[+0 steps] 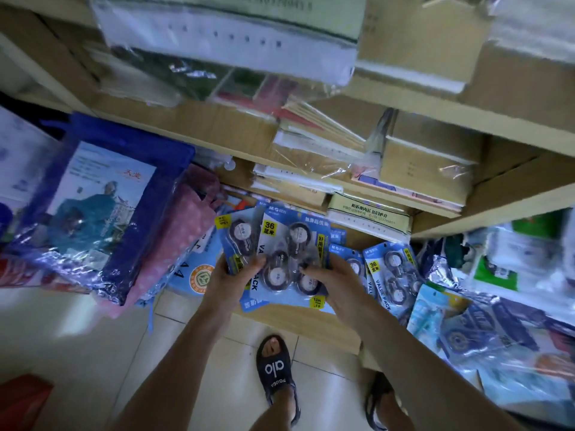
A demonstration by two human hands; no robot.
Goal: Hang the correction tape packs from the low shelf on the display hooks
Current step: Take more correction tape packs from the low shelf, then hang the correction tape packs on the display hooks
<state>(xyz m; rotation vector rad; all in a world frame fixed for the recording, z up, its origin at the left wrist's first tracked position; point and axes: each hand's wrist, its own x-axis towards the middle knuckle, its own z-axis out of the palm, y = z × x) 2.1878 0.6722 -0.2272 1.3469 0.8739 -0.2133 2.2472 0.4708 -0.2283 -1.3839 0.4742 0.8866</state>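
Correction tape packs, flat blue cards under glossy clear blisters with round dark spools, fan out in your grip above the front edge of the low shelf. Your left hand pinches the rear pack's lower edge; your right hand curls over the front pack's blister. More matching packs lie slanted at the shelf's right. Crinkled blue plastic bags lean at left. Below, pale square floor tiles.

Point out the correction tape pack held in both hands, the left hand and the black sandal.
Correction tape pack (291, 262), head view: blister front.
Left hand (228, 276), head view: back of hand.
Black sandal (275, 367), head view: strap.
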